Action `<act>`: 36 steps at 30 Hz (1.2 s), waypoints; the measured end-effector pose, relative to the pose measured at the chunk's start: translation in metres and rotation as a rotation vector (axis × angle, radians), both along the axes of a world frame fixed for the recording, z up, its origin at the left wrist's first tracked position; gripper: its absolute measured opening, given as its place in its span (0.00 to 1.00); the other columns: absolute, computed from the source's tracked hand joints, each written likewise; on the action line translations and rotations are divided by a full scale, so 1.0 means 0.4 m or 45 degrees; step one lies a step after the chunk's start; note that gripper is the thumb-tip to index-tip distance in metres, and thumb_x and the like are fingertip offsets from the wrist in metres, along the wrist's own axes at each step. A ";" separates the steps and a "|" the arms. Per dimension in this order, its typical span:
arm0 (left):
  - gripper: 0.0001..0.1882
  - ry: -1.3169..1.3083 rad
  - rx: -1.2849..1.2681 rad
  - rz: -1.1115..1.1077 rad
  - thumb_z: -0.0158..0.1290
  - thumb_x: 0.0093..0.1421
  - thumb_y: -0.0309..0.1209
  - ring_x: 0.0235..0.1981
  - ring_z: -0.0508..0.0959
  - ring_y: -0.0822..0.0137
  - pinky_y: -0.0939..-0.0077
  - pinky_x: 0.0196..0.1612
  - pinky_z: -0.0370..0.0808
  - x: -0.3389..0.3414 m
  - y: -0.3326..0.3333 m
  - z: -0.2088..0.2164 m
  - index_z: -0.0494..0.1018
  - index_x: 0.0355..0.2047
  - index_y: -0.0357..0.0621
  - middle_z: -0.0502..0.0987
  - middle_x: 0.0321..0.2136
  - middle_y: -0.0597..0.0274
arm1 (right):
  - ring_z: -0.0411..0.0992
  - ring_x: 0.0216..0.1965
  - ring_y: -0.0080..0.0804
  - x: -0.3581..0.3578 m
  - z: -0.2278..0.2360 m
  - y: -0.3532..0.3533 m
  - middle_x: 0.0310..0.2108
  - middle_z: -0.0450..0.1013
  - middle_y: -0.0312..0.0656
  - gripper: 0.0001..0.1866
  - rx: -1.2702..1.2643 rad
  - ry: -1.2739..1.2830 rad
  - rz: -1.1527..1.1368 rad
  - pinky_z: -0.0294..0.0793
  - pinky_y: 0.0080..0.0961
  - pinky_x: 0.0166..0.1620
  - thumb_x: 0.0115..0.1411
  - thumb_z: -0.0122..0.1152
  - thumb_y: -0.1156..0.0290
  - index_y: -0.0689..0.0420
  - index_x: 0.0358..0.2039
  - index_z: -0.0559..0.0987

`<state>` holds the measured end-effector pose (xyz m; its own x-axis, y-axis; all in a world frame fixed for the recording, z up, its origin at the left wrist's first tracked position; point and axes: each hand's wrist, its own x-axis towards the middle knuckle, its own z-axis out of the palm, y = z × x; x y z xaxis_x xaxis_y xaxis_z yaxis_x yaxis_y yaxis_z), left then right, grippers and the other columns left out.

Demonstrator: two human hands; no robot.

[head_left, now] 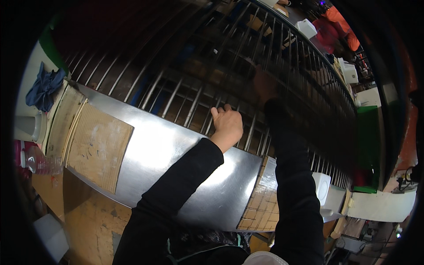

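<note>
Here, left hand (227, 123) curled on metal bars (185, 101); right hand (264, 86) reaches between bars, grip unclear; cardboard (99, 148) on steel counter (168, 150).

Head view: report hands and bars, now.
Left hand curled on bars at steel plate edge. Right hand reaches in among bars, dark, grip unclear. Nothing blocking.

Right hand (264, 86): reached behind metal bars (282, 53), dim, grip unreadable. Left hand (228, 125): fingertips hidden past worktop (176, 145) edge.
</note>
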<state>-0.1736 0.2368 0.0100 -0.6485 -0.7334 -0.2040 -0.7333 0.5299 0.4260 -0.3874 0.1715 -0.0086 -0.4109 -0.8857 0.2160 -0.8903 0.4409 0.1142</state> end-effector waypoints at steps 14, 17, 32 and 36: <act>0.11 0.072 0.178 0.018 0.54 0.43 0.25 0.45 0.73 0.54 0.56 0.50 0.54 0.003 -0.016 0.000 0.78 0.30 0.37 0.71 0.44 0.46 | 0.75 0.33 0.50 -0.041 -0.003 -0.052 0.32 0.75 0.53 0.12 -0.204 -0.003 0.129 0.74 0.44 0.38 0.58 0.45 0.70 0.58 0.41 0.74; 0.13 0.081 0.259 -0.028 0.52 0.45 0.25 0.46 0.72 0.51 0.53 0.51 0.54 0.017 -0.027 0.008 0.78 0.32 0.35 0.70 0.46 0.45 | 0.75 0.34 0.51 0.027 -0.010 0.034 0.33 0.75 0.54 0.12 -0.210 0.000 0.088 0.74 0.45 0.39 0.58 0.45 0.70 0.58 0.40 0.74; 0.10 0.706 -0.084 0.570 0.54 0.54 0.34 0.38 0.74 0.62 0.60 0.46 0.56 0.160 -0.034 0.029 0.80 0.33 0.46 0.75 0.34 0.59 | 0.73 0.33 0.49 0.243 0.206 0.555 0.26 0.74 0.50 0.10 0.125 -0.789 -0.023 0.70 0.43 0.37 0.59 0.50 0.64 0.53 0.33 0.78; 0.10 0.714 -0.138 0.482 0.53 0.54 0.32 0.36 0.74 0.64 0.65 0.45 0.55 0.146 -0.022 0.021 0.79 0.35 0.46 0.75 0.33 0.60 | 0.74 0.34 0.47 0.265 0.183 0.565 0.26 0.76 0.48 0.10 0.124 -0.613 0.070 0.72 0.40 0.38 0.58 0.52 0.64 0.53 0.33 0.79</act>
<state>-0.1154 0.2280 0.0183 -0.3292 -0.9279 0.1749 -0.5607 0.3411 0.7545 -0.2814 0.3974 0.0646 -0.3959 -0.9155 -0.0715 -0.8738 0.3995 -0.2772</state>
